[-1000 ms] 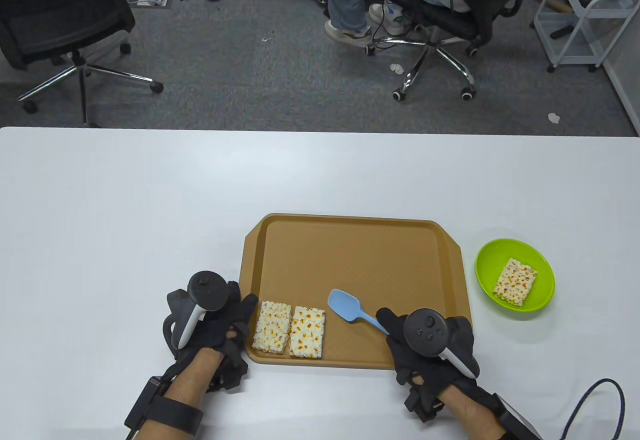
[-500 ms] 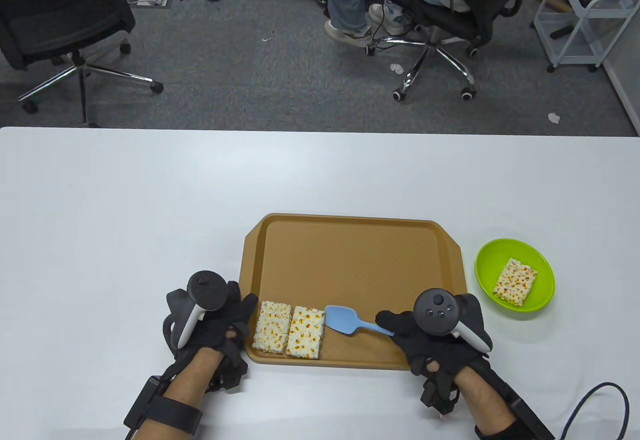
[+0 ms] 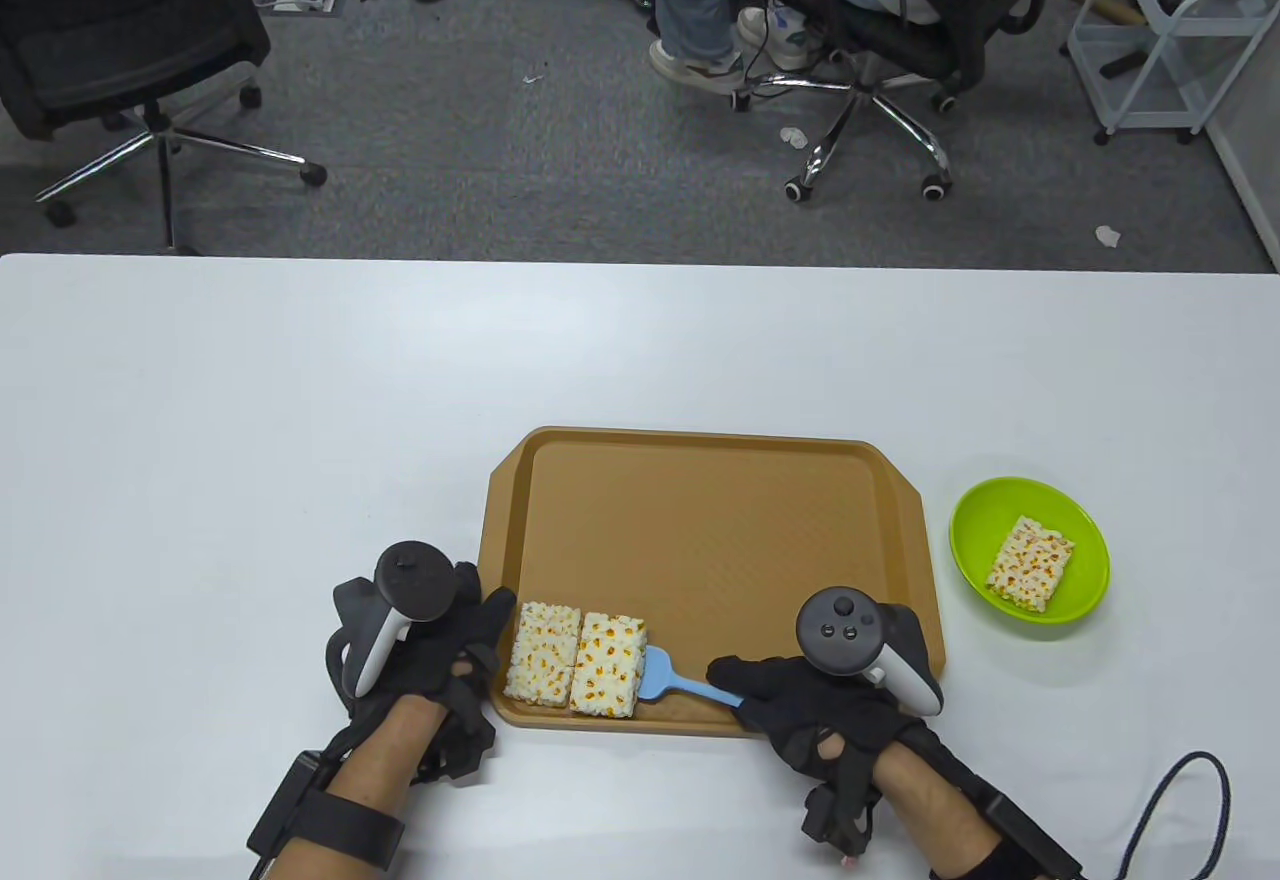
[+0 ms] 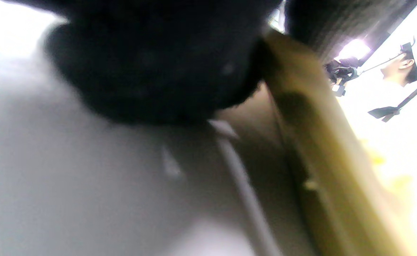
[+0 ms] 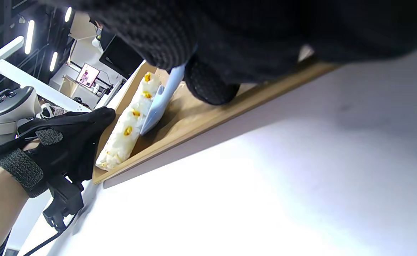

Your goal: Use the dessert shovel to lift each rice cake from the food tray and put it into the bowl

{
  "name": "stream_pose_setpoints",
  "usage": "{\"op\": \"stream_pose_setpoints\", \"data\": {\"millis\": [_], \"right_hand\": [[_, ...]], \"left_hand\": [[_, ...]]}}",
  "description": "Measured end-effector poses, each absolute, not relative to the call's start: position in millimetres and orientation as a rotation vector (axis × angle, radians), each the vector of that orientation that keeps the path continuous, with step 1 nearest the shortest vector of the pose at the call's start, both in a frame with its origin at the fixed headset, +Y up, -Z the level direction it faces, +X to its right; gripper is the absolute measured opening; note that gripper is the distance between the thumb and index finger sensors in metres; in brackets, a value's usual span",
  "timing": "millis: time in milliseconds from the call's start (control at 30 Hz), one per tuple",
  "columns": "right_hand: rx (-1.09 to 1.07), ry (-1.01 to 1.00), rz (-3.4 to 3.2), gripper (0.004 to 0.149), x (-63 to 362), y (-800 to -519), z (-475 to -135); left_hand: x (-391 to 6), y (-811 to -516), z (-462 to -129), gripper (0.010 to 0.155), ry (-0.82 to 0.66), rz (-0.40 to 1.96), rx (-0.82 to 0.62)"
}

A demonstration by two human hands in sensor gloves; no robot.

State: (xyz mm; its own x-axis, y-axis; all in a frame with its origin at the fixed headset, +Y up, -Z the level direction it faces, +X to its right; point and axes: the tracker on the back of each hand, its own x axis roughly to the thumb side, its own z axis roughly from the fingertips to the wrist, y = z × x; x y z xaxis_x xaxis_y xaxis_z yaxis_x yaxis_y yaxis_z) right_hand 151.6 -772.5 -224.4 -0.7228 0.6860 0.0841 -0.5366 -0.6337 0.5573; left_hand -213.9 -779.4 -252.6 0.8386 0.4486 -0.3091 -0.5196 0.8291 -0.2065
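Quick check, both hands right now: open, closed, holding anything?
Left hand: open, fingers resting against the food tray edge, holding nothing.
Right hand: grips the dessert shovel, blade under a rice cake.

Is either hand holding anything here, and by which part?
The right hand grips the blue dessert shovel by its handle end; its blade is tucked under the nearer rice cake. The left hand holds nothing and rests at the tray's left edge.

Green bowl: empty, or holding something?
Not empty. One rice cake lies in the bowl; two remain on the tray.
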Motion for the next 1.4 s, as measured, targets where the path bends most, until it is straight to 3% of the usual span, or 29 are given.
{"op": "stream_pose_setpoints", "data": {"millis": [667,1400], "right_hand": [[0.314,0.62,2.167,0.055,166.3,-778.5,-225.6],[0.101,0.26,2.062,0.055,245.7,-722.2,-224.4]], "left_hand": [[-212.7,-780.2,-252.9,0.066,0.258,0.529,-0.289],[-215.7,-781.1,-252.2,0.066,0.265,0.549,-0.289]]}}
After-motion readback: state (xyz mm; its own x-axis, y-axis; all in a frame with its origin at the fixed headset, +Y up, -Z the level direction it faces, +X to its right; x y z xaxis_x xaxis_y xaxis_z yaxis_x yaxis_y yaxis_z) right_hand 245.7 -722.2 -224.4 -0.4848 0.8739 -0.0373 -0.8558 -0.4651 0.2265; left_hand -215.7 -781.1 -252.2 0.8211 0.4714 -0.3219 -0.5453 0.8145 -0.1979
